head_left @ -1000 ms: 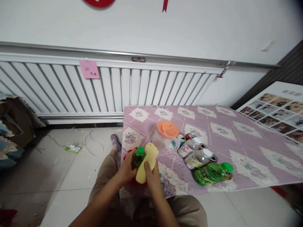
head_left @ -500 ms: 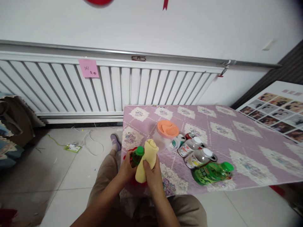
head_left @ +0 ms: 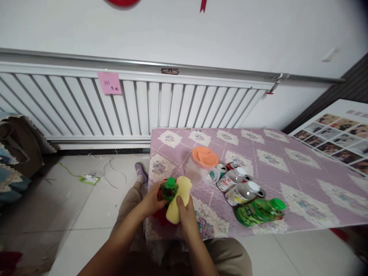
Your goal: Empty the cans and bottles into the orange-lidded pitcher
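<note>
My left hand (head_left: 151, 201) grips a small green-capped bottle (head_left: 168, 189) upright at the near left corner of the table. My right hand (head_left: 186, 214) presses a folded yellow cloth (head_left: 179, 199) against the bottle's right side. Something red (head_left: 160, 214) shows under and behind the bottle; I cannot tell what it is. Both hands meet over the purple patterned tablecloth (head_left: 258, 153).
To the right lie a clear jar with an orange lid (head_left: 202, 162), two white-capped bottles (head_left: 238, 184), cans, and a crushed green bottle (head_left: 258, 210). A white radiator (head_left: 129, 107) lines the wall. A power strip with cables (head_left: 89, 178) is on the floor. Photo board (head_left: 336, 134) at right.
The yellow cloth has slid down a little along the bottle, and the bottle has turned slightly in my left hand. The view shifted slightly.
</note>
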Demonstrator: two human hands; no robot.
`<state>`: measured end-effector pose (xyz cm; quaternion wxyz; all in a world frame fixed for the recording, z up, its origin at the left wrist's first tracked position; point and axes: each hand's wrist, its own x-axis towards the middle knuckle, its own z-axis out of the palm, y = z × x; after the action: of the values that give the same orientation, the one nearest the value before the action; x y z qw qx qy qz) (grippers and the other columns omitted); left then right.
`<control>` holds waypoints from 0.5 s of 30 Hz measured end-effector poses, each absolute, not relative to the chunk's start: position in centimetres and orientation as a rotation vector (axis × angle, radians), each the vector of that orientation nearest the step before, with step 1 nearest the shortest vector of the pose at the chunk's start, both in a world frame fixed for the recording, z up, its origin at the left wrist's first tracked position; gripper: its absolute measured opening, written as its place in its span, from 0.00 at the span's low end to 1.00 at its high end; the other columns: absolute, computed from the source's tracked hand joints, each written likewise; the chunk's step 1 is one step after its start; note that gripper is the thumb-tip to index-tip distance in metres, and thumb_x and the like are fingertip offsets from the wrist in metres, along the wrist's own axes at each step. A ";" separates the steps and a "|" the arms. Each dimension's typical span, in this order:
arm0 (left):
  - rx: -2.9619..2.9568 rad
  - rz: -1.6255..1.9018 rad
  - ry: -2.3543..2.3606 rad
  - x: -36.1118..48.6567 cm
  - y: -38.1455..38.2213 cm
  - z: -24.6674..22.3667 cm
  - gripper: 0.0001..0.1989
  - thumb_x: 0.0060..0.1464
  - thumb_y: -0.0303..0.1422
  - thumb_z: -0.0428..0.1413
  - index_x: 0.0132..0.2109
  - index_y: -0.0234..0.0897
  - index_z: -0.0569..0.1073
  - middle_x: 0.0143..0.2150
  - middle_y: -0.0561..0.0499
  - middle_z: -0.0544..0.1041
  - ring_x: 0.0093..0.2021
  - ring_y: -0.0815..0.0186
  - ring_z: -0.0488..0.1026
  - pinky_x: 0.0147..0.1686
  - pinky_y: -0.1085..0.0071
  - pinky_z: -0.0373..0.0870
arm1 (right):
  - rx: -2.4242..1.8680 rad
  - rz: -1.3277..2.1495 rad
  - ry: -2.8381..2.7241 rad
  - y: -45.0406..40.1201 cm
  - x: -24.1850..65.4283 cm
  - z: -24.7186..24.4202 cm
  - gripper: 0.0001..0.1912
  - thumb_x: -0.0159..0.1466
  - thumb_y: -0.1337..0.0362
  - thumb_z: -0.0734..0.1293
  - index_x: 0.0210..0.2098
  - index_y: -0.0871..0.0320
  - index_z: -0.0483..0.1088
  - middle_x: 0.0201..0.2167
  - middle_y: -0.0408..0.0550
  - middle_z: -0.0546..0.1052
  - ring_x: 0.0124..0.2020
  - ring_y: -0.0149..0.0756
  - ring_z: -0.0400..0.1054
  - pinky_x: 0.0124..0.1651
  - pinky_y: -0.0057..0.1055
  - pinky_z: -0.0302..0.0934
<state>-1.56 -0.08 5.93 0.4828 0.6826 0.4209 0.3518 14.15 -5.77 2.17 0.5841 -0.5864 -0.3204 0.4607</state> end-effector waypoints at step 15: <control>1.647 0.953 1.081 -1.0 -0.4 4.5 0.38 0.47 0.23 0.59 0.65 0.40 0.59 0.65 0.42 0.69 0.65 0.57 0.66 0.65 0.57 0.63 | -1.409 1.037 -0.822 -5.7 14.1 1.4 0.34 0.60 0.50 0.68 0.61 0.57 0.61 0.52 0.54 0.77 0.49 0.45 0.73 0.52 0.40 0.67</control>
<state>-0.97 -0.43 4.54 0.4587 0.6686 0.4391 0.3871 14.15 -5.68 1.41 0.5683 -0.5997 -0.3500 0.4415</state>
